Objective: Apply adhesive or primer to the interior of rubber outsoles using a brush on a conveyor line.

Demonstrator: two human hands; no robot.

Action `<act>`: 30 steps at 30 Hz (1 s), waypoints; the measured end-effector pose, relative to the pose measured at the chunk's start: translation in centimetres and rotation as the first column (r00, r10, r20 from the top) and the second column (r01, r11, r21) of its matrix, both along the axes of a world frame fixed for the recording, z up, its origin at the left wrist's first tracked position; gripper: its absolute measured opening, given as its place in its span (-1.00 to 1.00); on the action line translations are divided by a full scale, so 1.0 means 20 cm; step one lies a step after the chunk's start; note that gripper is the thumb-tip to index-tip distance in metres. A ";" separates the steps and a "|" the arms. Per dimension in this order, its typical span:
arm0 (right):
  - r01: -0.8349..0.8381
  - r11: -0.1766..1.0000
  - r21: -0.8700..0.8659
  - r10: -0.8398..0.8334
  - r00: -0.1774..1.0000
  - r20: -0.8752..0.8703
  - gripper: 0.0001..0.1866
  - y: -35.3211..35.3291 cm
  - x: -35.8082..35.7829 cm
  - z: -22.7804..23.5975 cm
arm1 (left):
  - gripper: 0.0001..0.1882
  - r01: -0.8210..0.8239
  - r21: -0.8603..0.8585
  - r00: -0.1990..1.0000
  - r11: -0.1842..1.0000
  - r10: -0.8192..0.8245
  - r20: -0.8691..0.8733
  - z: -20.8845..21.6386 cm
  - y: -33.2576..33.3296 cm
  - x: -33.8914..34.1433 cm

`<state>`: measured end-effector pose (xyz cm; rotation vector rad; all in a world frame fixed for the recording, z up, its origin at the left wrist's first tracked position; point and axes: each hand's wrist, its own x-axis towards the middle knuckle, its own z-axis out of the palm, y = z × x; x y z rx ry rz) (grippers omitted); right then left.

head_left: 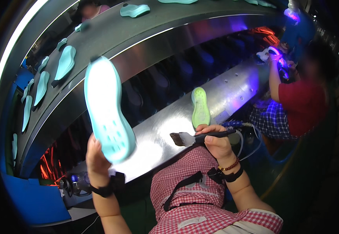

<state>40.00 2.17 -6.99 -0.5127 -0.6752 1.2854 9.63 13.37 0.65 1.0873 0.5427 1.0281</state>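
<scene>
My left hand [96,156] grips a pale-blue shoe sole [108,105] by its lower edge and holds it upright above the metal bench. Its upper part is washed out by glare, and slots show near the lower end. In my right hand [215,141] is a flat brush [216,135] with a black handle and dark bristles, pointing left. A yellow-green shoe sole [200,107] stretches away from my right fingertips; its near end meets them. Whether those fingers also grip it, I cannot tell.
A shiny metal bench [150,146] runs across in front of me. Beyond it a curved dark conveyor belt [99,37] carries several pale-blue soles [65,63]. At the right sits a person in a red top [300,95], hands under violet light. Cables [255,142] hang beside my right hand.
</scene>
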 end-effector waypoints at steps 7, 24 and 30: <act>-0.189 0.960 -0.207 0.241 0.934 0.262 -0.76 0.11 -0.30 -0.02 | -0.08 0.417 -0.479 0.872 0.773 -0.191 0.450 -0.59 -0.34 0.10; -0.245 0.901 0.357 -0.279 0.302 0.911 -0.84 0.05 -0.59 0.00 | -0.32 -0.057 -0.648 0.859 0.760 0.368 0.356 -0.64 -0.41 0.15; -0.464 0.882 -0.084 0.288 0.390 0.874 -0.83 -0.03 -0.38 0.17 | -0.25 0.084 -0.582 0.881 0.809 0.213 0.423 -0.56 -0.44 0.11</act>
